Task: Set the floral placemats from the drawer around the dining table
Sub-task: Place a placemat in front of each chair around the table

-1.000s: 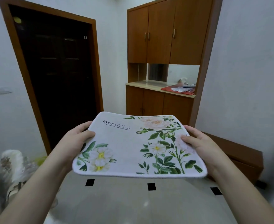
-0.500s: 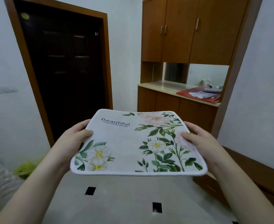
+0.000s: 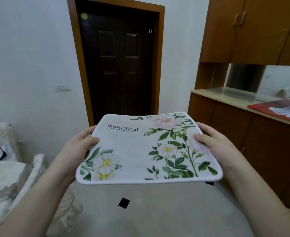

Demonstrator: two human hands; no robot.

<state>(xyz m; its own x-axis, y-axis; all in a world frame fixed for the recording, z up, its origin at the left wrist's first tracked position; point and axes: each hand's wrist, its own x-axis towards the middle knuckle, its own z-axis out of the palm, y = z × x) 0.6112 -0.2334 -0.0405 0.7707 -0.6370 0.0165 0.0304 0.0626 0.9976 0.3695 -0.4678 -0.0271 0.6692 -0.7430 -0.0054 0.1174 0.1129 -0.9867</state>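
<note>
Floral placemat [image 3: 140,151] held flat at chest height over floor, one visible, maybe more stacked beneath, cannot tell. Left hand [image 3: 75,149] grip pinches left edge, right hand [image 3: 214,147] grip pinches right edge, thumbs on top. Two hands, one dark door [image 3: 122,65]. Risk: soft mat sagging, slipping mid-walk; dining table not in sight

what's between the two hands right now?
Head view: the floral placemat spans the whole gap. The left hand grips its left edge and the right hand its right edge, thumbs on top.
</note>
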